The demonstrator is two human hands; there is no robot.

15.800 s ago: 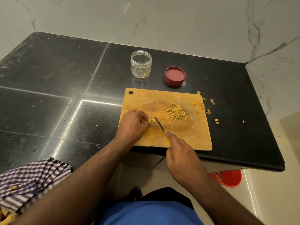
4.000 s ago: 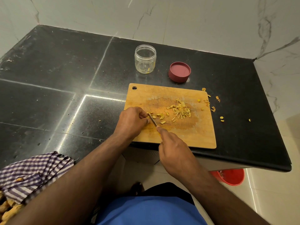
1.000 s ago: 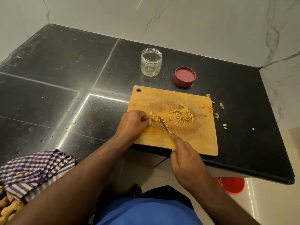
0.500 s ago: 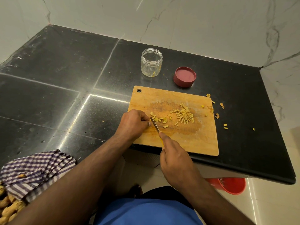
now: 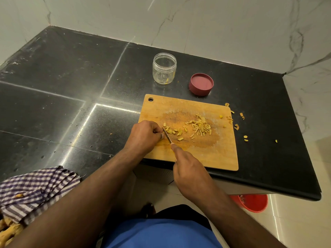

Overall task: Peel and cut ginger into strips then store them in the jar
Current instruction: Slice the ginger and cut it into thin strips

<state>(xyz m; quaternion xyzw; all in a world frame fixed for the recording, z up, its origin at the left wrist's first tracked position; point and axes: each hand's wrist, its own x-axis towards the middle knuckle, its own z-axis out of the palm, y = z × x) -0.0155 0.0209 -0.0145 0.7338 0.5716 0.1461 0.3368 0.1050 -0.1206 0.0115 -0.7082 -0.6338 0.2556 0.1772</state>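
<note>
A right hand grips a knife, its handle hidden, blade beside the curled left hand, which conceals any ginger held; cut ginger strips lie beyond on the cutting board.

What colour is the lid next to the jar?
The round plastic lid is dark pinkish red, seen clearly in the head view.

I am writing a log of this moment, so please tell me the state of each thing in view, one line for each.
Jar: upright, open, nearly empty, a few ginger bits at the bottom.
Lid: off, lying beside the jar.
Cutting board: flat on the counter, stained.
Ginger strips: cut, piled on the board.
Knife: blade down at the left hand's fingers.
Left hand: curled, on the board.
Right hand: grips the knife.
Checked cloth: crumpled.
</note>
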